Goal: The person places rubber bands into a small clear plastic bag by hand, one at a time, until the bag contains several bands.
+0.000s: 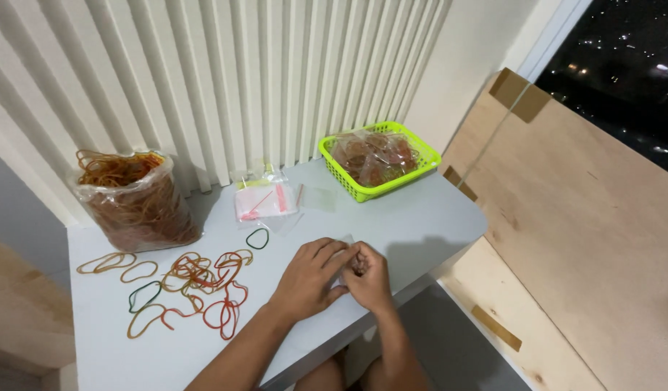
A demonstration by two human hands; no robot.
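White laminate covers the desk (421, 217), which carries everything here and stands against a ribbed pale wall panel (225, 80). To its right leans a big plywood board (587, 239) with strips of brown tape. At the back left corner of the desk sits a bulging clear bag of rubber bands (135, 199), open at the top, its bands mostly brown and orange. At the back right corner is a lime green plastic basket (421, 165) holding small filled clear packets. Between bag and basket, near the wall, lies a pile of empty clear zip bags (264, 199) with red sealing strips. In front of the big bag, loose rubber bands (193, 286) are scattered in red, orange, yellow and green, with one dark green band (257, 238) lying apart nearer the zip bags. Near the front edge the left hand (309, 279) and right hand (368, 279) meet, touching each other. Their fingers are curled and pressed together around a small clear packet (346, 240), of which only an edge shows above the knuckles; what is inside it cannot be seen
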